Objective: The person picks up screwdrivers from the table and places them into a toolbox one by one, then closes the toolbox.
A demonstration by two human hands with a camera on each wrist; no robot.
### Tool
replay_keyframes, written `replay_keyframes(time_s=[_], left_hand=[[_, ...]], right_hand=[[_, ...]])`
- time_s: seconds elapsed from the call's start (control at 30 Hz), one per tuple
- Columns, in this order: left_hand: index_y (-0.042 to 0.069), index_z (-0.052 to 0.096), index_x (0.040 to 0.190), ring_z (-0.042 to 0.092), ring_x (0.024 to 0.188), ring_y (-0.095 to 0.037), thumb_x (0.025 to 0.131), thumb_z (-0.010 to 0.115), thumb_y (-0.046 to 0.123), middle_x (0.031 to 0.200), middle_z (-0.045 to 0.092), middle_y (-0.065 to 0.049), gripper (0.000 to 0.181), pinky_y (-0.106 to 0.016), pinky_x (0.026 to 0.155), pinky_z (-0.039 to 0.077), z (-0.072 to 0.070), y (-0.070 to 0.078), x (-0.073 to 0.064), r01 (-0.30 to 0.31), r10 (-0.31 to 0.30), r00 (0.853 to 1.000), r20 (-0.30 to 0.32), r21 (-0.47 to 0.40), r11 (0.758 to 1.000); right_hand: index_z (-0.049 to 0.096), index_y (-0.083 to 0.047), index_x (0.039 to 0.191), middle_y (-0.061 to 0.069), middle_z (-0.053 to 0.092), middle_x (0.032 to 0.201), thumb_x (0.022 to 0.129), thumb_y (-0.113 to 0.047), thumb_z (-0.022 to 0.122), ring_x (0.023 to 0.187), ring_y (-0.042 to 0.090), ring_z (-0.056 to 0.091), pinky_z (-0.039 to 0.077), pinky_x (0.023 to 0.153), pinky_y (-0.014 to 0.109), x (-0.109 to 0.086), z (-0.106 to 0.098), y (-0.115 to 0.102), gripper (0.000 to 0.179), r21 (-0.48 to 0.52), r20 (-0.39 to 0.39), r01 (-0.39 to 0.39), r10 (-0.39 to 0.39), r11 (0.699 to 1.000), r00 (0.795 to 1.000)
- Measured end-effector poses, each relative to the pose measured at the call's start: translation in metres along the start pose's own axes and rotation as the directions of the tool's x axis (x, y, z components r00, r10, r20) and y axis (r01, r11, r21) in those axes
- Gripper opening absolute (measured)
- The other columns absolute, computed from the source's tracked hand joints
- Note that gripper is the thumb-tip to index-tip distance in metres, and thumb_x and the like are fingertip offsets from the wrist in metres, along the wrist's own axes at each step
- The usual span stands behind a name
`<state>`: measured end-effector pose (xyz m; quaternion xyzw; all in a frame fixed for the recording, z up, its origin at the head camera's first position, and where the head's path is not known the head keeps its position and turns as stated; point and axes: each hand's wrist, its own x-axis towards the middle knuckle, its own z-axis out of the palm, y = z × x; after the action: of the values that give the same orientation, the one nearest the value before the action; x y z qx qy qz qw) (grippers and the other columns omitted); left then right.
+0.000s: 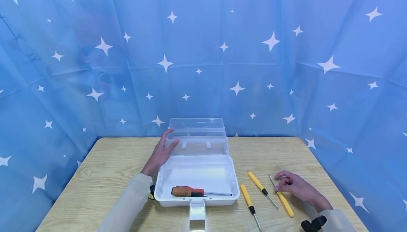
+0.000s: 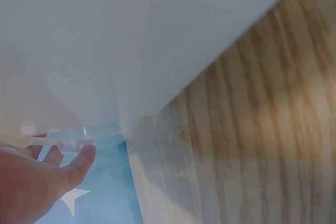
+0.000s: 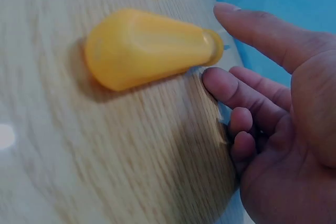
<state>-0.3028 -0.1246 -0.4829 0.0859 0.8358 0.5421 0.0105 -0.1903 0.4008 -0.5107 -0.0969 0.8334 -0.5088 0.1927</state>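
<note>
A white box [image 1: 219, 175] with a clear hinged lid [image 1: 200, 149] stands open mid-table. My left hand [image 1: 159, 155] holds the lid's left edge, thumb in front and fingers behind; the left wrist view shows those fingers [image 2: 79, 163] curled at the clear edge. Inside the box, along its front wall, lies a screwdriver [image 1: 187, 191] with an orange and red handle. Over the rightmost yellow-handled screwdriver [image 1: 285, 204] hovers my right hand [image 1: 297, 187]. Its thumb and fingertips [image 3: 218, 82] are spread apart near the narrow end of the yellow handle [image 3: 152, 51], not closed round it.
Two more yellow-handled screwdrivers, one farther back [image 1: 255, 180] and one nearer [image 1: 246, 195], lie between the box and my right hand. A white latch flap [image 1: 197, 209] hangs at the box front. Behind the wooden table [image 1: 117, 157] hangs a blue star-patterned curtain [image 1: 203, 80].
</note>
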Motion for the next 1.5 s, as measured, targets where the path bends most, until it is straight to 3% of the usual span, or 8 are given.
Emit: replay_keyframes(time_s=[0.27,0.5,0.67,0.8,0.97,1.27,1.5], left_hand=[[0.038,0.025,0.151,0.026,0.147,-0.041,0.091,0.052,0.069,0.164,0.018,-0.008,0.073,-0.069,0.109,0.031,-0.0010,-0.0002,0.0006,-0.003,0.003,1.000,-0.003,0.000,1.000],[0.037,0.025,0.152,0.019,0.149,-0.040,0.093,0.051,0.067,0.165,0.016,-0.008,0.071,-0.069,0.111,0.026,-0.0020,-0.0011,0.0029,-0.022,0.022,1.000,-0.001,-0.003,1.000],[0.038,0.024,0.151,0.025,0.147,-0.041,0.091,0.052,0.068,0.165,0.017,-0.008,0.072,-0.068,0.109,0.030,-0.0022,0.0008,0.0024,-0.002,0.002,1.000,0.003,-0.010,1.000],[0.038,0.024,0.152,0.022,0.148,-0.041,0.091,0.051,0.069,0.165,0.016,-0.008,0.074,-0.069,0.110,0.027,-0.0024,0.0008,0.0035,-0.005,0.005,1.000,0.002,-0.004,1.000],[0.038,0.025,0.151,0.018,0.150,-0.040,0.096,0.052,0.059,0.166,0.014,-0.007,0.065,-0.070,0.111,0.024,-0.0020,-0.0001,0.0039,-0.002,0.002,1.000,-0.001,-0.011,1.000],[0.040,0.024,0.151,0.028,0.145,-0.043,0.090,0.052,0.069,0.165,0.015,-0.008,0.073,-0.069,0.108,0.032,-0.0005,-0.0012,0.0025,0.011,-0.011,1.000,0.004,-0.021,1.000],[0.035,0.025,0.153,0.022,0.148,-0.041,0.091,0.052,0.068,0.165,0.015,-0.008,0.075,-0.069,0.111,0.027,0.0002,-0.0015,0.0015,-0.011,0.011,1.000,0.003,-0.015,1.000]], right_hand=[[0.045,0.012,0.129,0.012,0.065,0.091,0.094,-0.013,0.067,0.078,0.018,0.062,0.046,0.073,0.024,0.0029,0.0030,-0.0007,0.048,0.015,0.004,0.025,-0.025,1.000,1.000],[0.043,0.015,0.129,0.017,0.064,0.093,0.095,-0.009,0.065,0.091,0.024,0.069,0.050,0.078,0.024,0.0044,0.0022,0.0000,0.046,0.063,0.023,0.035,-0.037,0.997,0.999],[0.043,0.016,0.127,0.013,0.061,0.089,0.097,-0.006,0.060,0.098,0.025,0.070,0.053,0.083,0.024,0.0041,0.0017,0.0001,0.041,0.098,0.029,0.035,-0.038,0.995,0.999],[0.046,0.015,0.124,0.013,0.061,0.088,0.097,-0.007,0.060,0.098,0.023,0.070,0.053,0.083,0.023,0.0036,0.0018,-0.0019,0.037,0.075,0.005,0.014,-0.015,0.997,1.000],[0.051,0.012,0.121,0.016,0.065,0.093,0.099,-0.011,0.059,0.097,0.021,0.069,0.052,0.078,0.025,0.0017,0.0018,-0.0057,0.033,0.042,-0.001,0.011,-0.010,0.999,1.000],[0.062,0.003,0.111,0.007,0.066,0.089,0.096,-0.019,0.065,0.072,0.010,0.055,0.043,0.060,0.025,0.0009,0.0048,-0.0044,0.028,-0.082,-0.083,-0.010,0.003,0.997,0.997],[0.065,0.002,0.110,0.011,0.069,0.101,0.097,-0.020,0.062,0.081,0.010,0.059,0.045,0.066,0.023,-0.0003,0.0069,-0.0044,0.026,-0.074,-0.119,-0.052,0.043,0.996,0.992]])
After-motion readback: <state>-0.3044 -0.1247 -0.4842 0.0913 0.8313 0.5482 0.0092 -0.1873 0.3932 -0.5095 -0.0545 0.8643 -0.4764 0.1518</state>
